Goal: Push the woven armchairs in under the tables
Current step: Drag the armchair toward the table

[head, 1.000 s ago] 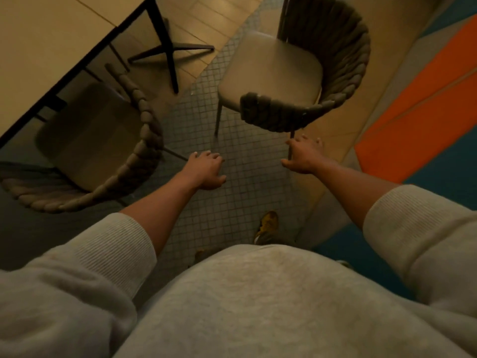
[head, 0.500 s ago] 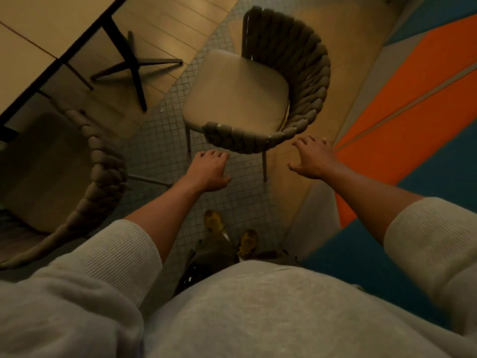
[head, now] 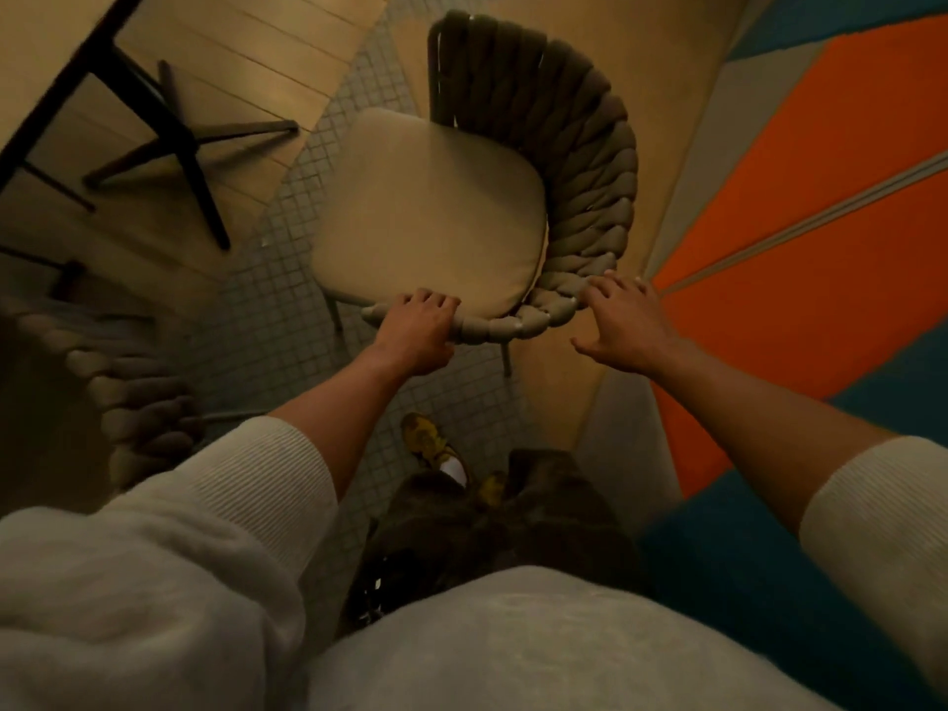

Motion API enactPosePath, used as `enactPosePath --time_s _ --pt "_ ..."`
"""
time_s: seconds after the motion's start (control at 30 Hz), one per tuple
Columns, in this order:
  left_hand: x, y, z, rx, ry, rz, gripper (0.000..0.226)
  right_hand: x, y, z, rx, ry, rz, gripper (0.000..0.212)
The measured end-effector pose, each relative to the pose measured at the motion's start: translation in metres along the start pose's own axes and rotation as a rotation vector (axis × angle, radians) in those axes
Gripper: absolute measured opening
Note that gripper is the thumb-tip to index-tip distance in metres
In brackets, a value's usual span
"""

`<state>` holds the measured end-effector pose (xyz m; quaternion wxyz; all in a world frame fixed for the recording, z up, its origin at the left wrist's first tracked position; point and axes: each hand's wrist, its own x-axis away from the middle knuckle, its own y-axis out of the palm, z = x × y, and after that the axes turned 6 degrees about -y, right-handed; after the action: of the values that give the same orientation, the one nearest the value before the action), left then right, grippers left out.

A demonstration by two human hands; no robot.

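A woven armchair (head: 590, 161) with a beige seat cushion stands on the tiled floor in front of me, out from the table (head: 31, 43) at the top left. My left hand (head: 415, 331) grips the near end of its woven arm, fingers curled over the rim. My right hand (head: 623, 320) lies with spread fingers on the woven rim where arm meets back. A second woven armchair (head: 128, 392) shows at the left edge, mostly hidden in shadow beneath the table.
The table's dark crossed legs (head: 179, 141) stand on wooden flooring left of the chair. An orange and blue surface (head: 795, 223) runs along the right side. My shoes (head: 431, 443) are on the small grey tiles just behind the chair.
I have stepped closer to the chair. Both hands went from hovering short of it to touching its woven rim, the left now curled over it. The second chair slid left out of view.
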<state>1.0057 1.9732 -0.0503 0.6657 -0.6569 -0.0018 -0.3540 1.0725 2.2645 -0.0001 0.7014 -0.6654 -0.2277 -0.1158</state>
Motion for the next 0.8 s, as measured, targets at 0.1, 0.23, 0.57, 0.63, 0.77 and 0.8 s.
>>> enactPosePath --time_s 0.1,0.23,0.57,0.63,0.77,0.8 --pt "-0.027 0.014 -0.004 -0.017 0.026 -0.045 0.072 -0.012 0.013 -0.006 0.015 -0.041 -0.035 0.087" --pt "-0.055 0.032 -0.001 -0.043 0.061 -0.101 0.068 -0.034 0.023 0.004 0.031 -0.088 -0.042 0.094" --pt "-0.089 0.062 0.001 0.01 0.021 -0.1 0.031 -0.104 0.033 0.074 0.232 -0.132 -0.137 0.127" --pt "-0.091 0.065 -0.002 -0.008 0.035 -0.087 0.034 -0.118 0.033 0.088 0.299 -0.143 -0.145 0.132" --pt "-0.092 0.067 -0.004 -0.03 0.063 -0.083 0.04 -0.145 0.033 0.11 0.392 -0.145 -0.161 0.138" --pt "-0.092 0.067 -0.004 -0.031 0.065 -0.077 0.04 -0.15 0.034 0.113 0.402 -0.151 -0.167 0.136"
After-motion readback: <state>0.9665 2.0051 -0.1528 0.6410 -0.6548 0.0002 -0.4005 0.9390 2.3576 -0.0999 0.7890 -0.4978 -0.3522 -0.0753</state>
